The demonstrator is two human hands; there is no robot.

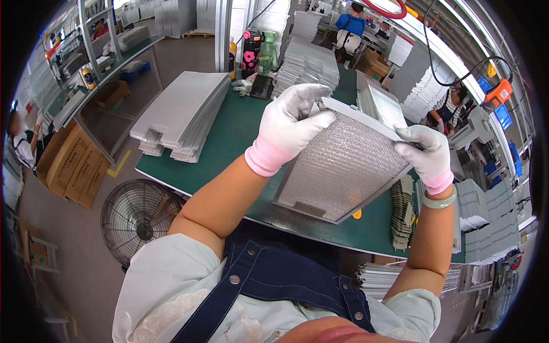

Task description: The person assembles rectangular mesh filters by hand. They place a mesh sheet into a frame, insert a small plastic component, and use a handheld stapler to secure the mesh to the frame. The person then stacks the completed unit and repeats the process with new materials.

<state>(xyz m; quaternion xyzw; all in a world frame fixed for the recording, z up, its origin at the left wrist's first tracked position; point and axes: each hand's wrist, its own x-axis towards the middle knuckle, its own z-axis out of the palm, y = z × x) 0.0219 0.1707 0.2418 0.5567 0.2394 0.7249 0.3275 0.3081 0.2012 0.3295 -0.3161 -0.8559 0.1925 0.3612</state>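
Observation:
A rectangular mesh filter panel (349, 166) in a thin metal frame stands tilted over the green table, its lower edge close to the tabletop. My left hand (294, 123), in a white glove with a pink cuff, pinches its upper left corner. At the upper right corner, my right hand (426, 153), gloved alike, has its fingers closed on the frame. A small rectangular plate (310, 210) sits in the mesh by the lower left corner. Behind the panel, partly hidden, is a pile of shiny mesh sheets (384, 107).
A stack of notched mesh sheets (182, 108) lies on the table's left, another stack (309, 63) farther back. Bottles (267, 52) and a phone (262, 87) stand between them. Small grey metal parts (402, 211) are piled at right. A floor fan (140, 214) stands left.

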